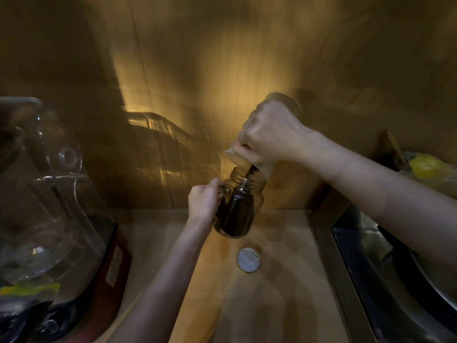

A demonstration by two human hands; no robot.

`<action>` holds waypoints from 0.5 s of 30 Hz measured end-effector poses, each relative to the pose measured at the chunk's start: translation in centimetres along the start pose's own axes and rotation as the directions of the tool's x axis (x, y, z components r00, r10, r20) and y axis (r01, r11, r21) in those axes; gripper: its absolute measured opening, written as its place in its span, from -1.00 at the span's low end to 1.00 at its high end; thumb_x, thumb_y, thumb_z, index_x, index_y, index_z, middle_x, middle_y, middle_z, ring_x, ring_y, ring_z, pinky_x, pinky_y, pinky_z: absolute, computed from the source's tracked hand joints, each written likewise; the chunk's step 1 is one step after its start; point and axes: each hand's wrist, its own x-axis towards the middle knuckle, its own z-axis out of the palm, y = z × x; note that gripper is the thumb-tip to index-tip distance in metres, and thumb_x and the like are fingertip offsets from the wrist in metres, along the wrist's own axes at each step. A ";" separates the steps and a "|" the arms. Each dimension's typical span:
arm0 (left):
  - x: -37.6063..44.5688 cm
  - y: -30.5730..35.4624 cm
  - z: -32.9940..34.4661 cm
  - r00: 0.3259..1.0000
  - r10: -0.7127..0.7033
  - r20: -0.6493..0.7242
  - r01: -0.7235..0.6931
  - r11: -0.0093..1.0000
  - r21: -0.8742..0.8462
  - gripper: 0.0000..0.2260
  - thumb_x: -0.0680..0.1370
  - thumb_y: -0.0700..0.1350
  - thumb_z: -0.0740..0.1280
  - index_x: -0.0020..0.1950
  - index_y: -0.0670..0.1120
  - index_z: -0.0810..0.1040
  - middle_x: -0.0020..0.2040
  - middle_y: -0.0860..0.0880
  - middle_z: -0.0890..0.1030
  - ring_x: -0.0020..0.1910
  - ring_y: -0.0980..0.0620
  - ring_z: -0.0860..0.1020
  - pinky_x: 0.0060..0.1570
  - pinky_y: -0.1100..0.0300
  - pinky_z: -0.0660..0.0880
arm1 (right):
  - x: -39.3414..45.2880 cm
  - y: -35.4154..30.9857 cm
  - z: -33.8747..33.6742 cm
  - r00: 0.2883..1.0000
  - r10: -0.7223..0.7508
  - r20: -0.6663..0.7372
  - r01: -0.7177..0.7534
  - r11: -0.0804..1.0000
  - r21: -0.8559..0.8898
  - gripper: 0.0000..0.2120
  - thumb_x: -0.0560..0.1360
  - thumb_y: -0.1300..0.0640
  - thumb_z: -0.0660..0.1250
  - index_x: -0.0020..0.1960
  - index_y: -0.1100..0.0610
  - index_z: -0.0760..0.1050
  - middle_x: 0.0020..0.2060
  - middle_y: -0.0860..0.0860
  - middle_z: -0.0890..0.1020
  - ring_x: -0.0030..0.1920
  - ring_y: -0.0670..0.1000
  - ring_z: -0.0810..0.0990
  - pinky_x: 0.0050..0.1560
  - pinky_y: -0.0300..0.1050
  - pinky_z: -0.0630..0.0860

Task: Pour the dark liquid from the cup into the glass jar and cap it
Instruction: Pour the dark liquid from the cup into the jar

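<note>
A clear glass jar (pixel 243 206), mostly full of dark liquid, is held tilted above the wooden counter (pixel 284 280). My left hand (pixel 204 200) grips its left side. Over the jar's mouth, my right hand (pixel 269 131) holds a pale paper cup (pixel 265 167) tipped steeply, rim down. A thin dark stream runs from the cup's rim into the jar's open neck. The jar's round metal lid (pixel 248 259) lies flat on the counter just below the jar, apart from both hands.
A blender with a clear pitcher (pixel 42 194) on a red base (pixel 111 268) stands at the left. A steel sink (pixel 395 268) lies at the right, with yellow items (pixel 427 167) behind it. A wooden wall (pixel 222 58) closes the back.
</note>
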 end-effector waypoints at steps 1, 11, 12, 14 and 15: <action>0.0 0.0 0.0 1.000 0.000 0.001 0.000 1.000 0.001 -0.69 0.44 -0.11 0.28 -0.53 -0.04 0.41 -0.70 0.11 0.36 -0.55 0.11 0.30 -0.42 0.20 0.24 | 0.0 0.0 0.0 1.000 -0.002 -0.009 0.002 1.000 0.008 -0.57 0.41 0.12 0.15 -0.63 0.15 0.36 -0.72 0.02 0.37 -0.69 0.05 0.36 -0.50 -0.28 0.17; 0.1 -0.1 0.2 0.999 -0.021 -0.034 0.021 1.000 0.003 -0.65 0.42 -0.10 0.28 -0.58 -0.02 0.41 -0.70 0.10 0.34 -0.53 0.06 0.28 -0.42 0.17 0.22 | 0.1 -0.2 0.1 1.000 -0.021 -0.007 0.021 1.000 -0.004 -0.57 0.41 0.13 0.16 -0.63 0.12 0.34 -0.71 -0.01 0.31 -0.69 0.04 0.35 -0.52 -0.27 0.19; 0.1 -0.1 0.3 0.999 -0.020 -0.028 0.021 1.000 0.006 -0.66 0.42 -0.10 0.28 -0.57 -0.02 0.41 -0.70 0.10 0.34 -0.53 0.07 0.28 -0.42 0.17 0.22 | 0.1 -0.1 0.0 1.000 -0.020 -0.007 0.020 1.000 0.001 -0.57 0.42 0.13 0.17 -0.63 0.13 0.34 -0.70 -0.02 0.28 -0.69 0.03 0.34 -0.52 -0.27 0.16; 0.1 -0.1 0.3 0.999 -0.019 -0.030 0.019 1.000 0.011 -0.68 0.43 -0.10 0.28 -0.55 -0.04 0.40 -0.70 0.10 0.34 -0.54 0.08 0.28 -0.43 0.18 0.23 | 0.0 0.0 -0.2 1.000 -0.029 -0.005 0.029 1.000 -0.008 -0.56 0.42 0.13 0.18 -0.63 0.13 0.36 -0.71 -0.03 0.29 -0.69 0.02 0.34 -0.51 -0.27 0.14; 0.0 -0.1 0.3 0.999 -0.017 -0.033 0.017 1.000 0.011 -0.68 0.42 -0.10 0.28 -0.55 -0.04 0.40 -0.70 0.10 0.34 -0.55 0.09 0.28 -0.44 0.18 0.23 | 0.0 0.1 -0.2 0.999 -0.035 -0.005 0.035 0.999 -0.019 -0.57 0.41 0.12 0.19 -0.63 0.12 0.36 -0.72 -0.02 0.33 -0.69 0.03 0.35 -0.50 -0.28 0.14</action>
